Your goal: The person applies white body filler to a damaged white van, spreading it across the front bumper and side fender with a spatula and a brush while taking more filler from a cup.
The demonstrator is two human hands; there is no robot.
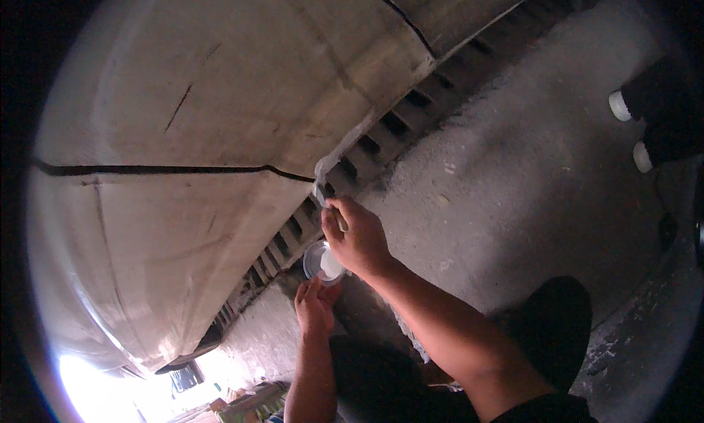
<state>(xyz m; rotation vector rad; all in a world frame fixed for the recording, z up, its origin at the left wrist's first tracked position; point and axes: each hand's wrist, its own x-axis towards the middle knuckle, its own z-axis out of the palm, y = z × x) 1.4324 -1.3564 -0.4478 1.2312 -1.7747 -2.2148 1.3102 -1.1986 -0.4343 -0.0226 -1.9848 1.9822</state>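
Observation:
My right hand (357, 237) grips the handle of a small brush (320, 194). The brush's pale tip touches the lower edge of a large, pale curved panel (242, 100), where a dark seam (161, 169) meets that edge. A whitish strip (345, 146) runs along the edge near the tip. Just below, my left hand (314, 306) is closed around the base of a clear plastic cup (314, 260). White material (331, 266) lies inside the cup. My right hand partly hides the cup's right side.
A row of dark slots (396, 122) and ribs runs beneath the panel's edge. Rough grey ground (513, 188) spreads to the right. White shoes (620, 106) of another person stand at the far right. Assorted items (253, 402) lie at the lower left, near bright light.

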